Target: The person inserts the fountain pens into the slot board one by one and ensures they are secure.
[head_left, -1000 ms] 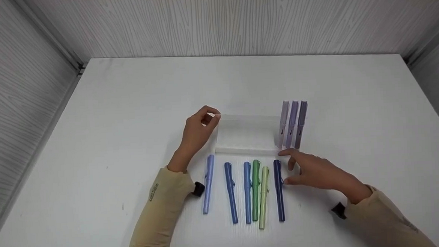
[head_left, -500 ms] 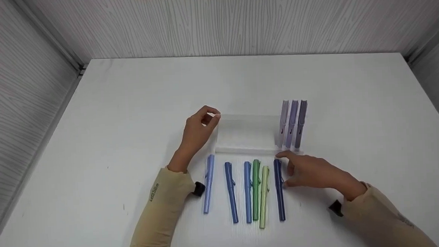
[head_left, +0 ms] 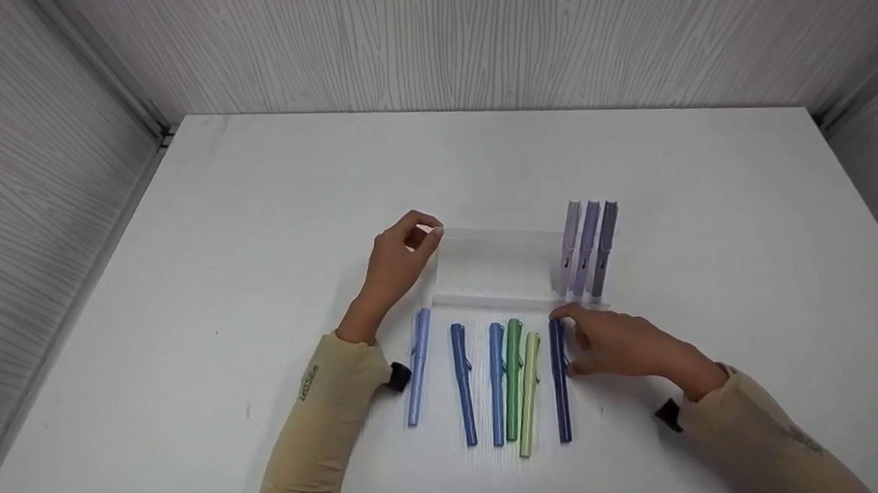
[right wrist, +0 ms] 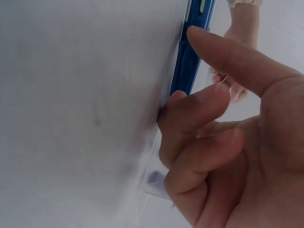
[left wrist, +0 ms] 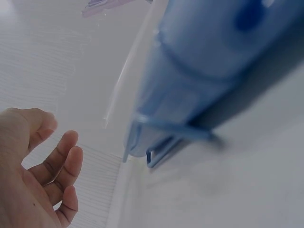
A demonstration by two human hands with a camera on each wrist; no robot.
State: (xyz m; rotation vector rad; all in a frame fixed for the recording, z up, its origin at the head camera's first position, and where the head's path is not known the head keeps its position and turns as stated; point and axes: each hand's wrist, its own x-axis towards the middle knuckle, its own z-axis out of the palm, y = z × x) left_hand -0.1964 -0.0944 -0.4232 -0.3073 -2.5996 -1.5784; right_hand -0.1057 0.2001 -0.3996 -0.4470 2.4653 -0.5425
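On my head feed the dark blue pen (head_left: 560,390) lies flat on the table (head_left: 271,203), just left of the right hand (head_left: 632,343), clearly the nearer of the two; its long axis runs away from the person, cap end toward the clear tray (head_left: 498,300). That hand's thumb and forefinger pinch the capped part, though how firmly I can't tell. The left hand (head_left: 400,257), well apart from the pen, pinches the tray's far left corner; three purple pens (head_left: 586,246) sit at its right end. My left wrist feed is mostly a blurred blue pen (left wrist: 194,71) up close, the left fingers bent beyond it. On the right wrist feed I see the thumb tip against the dark blue pen: slender, glossy, with a pale slot.
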